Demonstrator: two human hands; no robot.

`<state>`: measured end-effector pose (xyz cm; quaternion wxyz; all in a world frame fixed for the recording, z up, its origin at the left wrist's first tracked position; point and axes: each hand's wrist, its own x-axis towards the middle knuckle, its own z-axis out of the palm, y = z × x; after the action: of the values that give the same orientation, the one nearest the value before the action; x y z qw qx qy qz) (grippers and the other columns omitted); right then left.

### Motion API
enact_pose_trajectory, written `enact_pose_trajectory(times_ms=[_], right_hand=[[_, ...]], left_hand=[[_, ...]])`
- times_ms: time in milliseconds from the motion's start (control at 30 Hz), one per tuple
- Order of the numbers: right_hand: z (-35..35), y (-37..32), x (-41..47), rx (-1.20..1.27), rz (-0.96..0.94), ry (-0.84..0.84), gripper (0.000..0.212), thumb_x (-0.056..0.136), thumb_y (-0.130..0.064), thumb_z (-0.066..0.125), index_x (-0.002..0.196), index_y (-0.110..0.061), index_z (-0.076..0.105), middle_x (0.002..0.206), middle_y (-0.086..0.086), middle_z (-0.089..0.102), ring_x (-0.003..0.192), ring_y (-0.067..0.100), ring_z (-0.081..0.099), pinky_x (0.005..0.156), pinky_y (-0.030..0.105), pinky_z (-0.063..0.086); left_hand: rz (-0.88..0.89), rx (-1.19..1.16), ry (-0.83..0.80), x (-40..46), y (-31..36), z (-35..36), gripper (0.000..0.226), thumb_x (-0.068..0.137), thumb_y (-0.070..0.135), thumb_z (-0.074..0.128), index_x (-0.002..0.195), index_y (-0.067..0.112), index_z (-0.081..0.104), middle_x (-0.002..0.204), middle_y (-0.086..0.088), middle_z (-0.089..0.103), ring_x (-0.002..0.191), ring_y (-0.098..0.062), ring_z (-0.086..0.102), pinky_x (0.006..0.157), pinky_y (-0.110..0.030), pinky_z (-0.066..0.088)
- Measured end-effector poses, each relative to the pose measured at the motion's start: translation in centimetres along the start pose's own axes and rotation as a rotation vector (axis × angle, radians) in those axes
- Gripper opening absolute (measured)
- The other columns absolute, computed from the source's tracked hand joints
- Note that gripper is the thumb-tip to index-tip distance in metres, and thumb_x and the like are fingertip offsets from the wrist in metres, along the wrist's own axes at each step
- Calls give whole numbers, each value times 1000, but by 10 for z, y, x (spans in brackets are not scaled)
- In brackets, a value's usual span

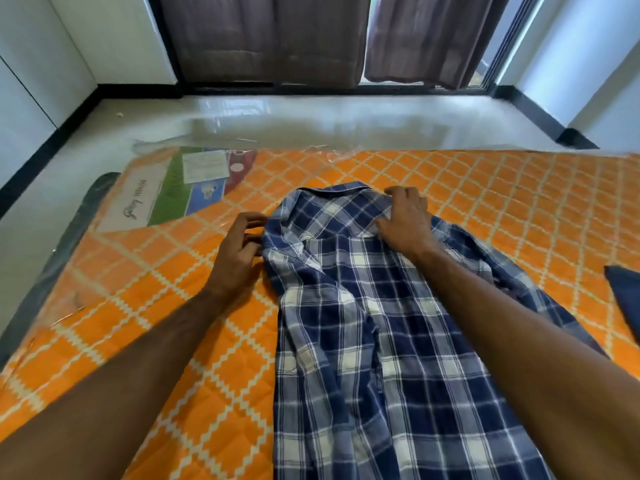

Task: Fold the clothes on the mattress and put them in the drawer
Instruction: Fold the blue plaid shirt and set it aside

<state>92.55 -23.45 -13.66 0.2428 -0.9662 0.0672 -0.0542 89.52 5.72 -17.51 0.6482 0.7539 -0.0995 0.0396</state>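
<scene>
A blue and white checked shirt [363,306] lies lengthwise on the orange patterned mattress [156,289], collar at the far end. Its left side is folded inward over the middle. My left hand [239,251] sits at the shirt's left shoulder edge with loosely curled fingers touching the cloth; whether it pinches the fabric is unclear. My right hand [405,220] rests flat on the right shoulder near the collar, fingers spread. The right sleeve spreads out to the right under my forearm.
A dark blue garment [623,296] pokes in at the right edge of the mattress. The mattress is wrapped in clear plastic with a label [204,166] at its far left corner. Beyond it lie glossy floor, dark curtains [277,39] and a window.
</scene>
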Motion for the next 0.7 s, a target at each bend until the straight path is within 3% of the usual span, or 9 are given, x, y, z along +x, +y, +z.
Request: enact_pose_trajectory(times_ms=[100,167,233,300,400,467,567,633,700], right_hand=[[4,-28,-35,288,-63,-134,24,101,-27,60,121,-14,57,113,-1,61,103,14,60,94,36,53],[8,-50,-66,363,-99,-279,30,100,-46,57,115,-19,57,108,-5,62,95,7,61,87,32,55],[12,-60,-96,354,-108,-332,42,94,-59,57,117,-25,55,112,-8,58,98,6,59,89,32,56],[14,-59,-121,317,-83,-366,49,91,-60,62,127,-28,52,122,-9,51,110,7,54,99,32,50],[16,-48,-139,264,-24,-361,50,90,-54,67,132,-31,52,125,-11,49,119,10,50,104,35,46],[15,-42,-138,260,28,-369,38,92,-44,70,125,-29,57,119,-10,57,112,10,56,100,38,50],[6,-33,-132,413,125,-371,21,95,-35,70,112,-23,64,102,-9,67,92,8,64,84,35,56],[-2,-28,-130,479,166,-265,19,95,-33,70,111,-24,65,95,-10,65,85,3,62,75,25,54],[-7,-20,-131,559,227,-159,20,96,-34,68,113,-25,63,88,-7,63,73,1,59,62,16,49]], left_hand=[[-47,-57,26,3,0,-4,45,97,-7,38,131,19,51,127,0,59,99,-13,63,71,-23,52],[-47,-12,61,6,4,-14,54,94,-9,44,134,28,48,136,-2,50,103,-17,62,70,-25,54],[170,276,-47,5,12,-24,64,88,-8,52,138,31,47,144,-1,38,119,-24,55,84,-31,55],[477,697,-277,8,15,-31,58,83,5,60,138,25,54,150,-2,37,128,-25,46,99,-35,44],[715,1076,-516,36,31,-32,32,86,15,68,116,28,69,140,-1,58,106,-26,54,82,-40,41],[691,1080,-595,58,47,-28,19,87,17,67,105,22,72,114,-2,72,91,-24,60,72,-35,39],[537,1006,-617,86,67,-16,15,88,10,71,102,14,73,87,-7,73,74,-25,64,67,-28,34],[496,1030,-622,97,71,-2,9,91,15,66,99,16,71,87,-6,70,78,-24,63,68,-29,32],[395,1119,-596,104,66,16,14,97,25,59,105,18,68,101,-6,66,96,-26,60,76,-36,35]])
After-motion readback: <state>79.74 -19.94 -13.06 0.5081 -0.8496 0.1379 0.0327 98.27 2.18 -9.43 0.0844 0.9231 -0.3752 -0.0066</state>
